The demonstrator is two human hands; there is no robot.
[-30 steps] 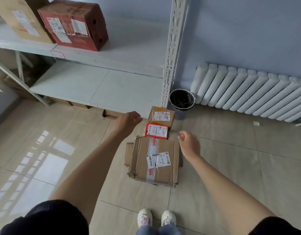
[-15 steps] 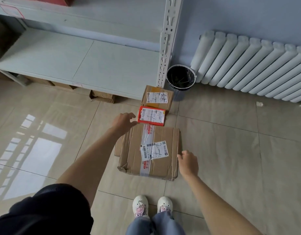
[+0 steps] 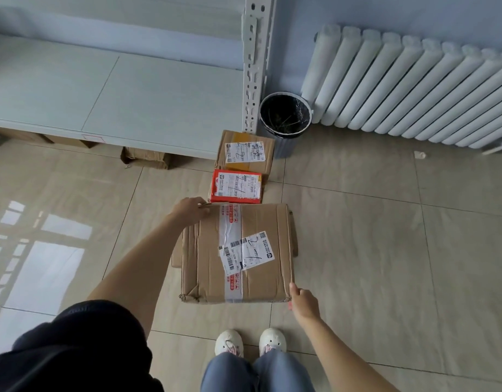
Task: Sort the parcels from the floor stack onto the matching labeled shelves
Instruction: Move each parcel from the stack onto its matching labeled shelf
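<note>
Closing in from a second ago, left hand (image 3: 191, 212) fingers grip the far corner and right hand (image 3: 302, 302) fingers pinch the near corner of the large taped brown cardboard parcel (image 3: 238, 254) on the tiled floor (image 3: 385, 250); a lift looks imminent.

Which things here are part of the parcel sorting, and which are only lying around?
Part of the job:
- big box, left hand and right hand at opposite corners
- red parcel
- small brown parcel
- shelf

Just there:
- bin
- radiator
- cardboard under the shelf
</note>
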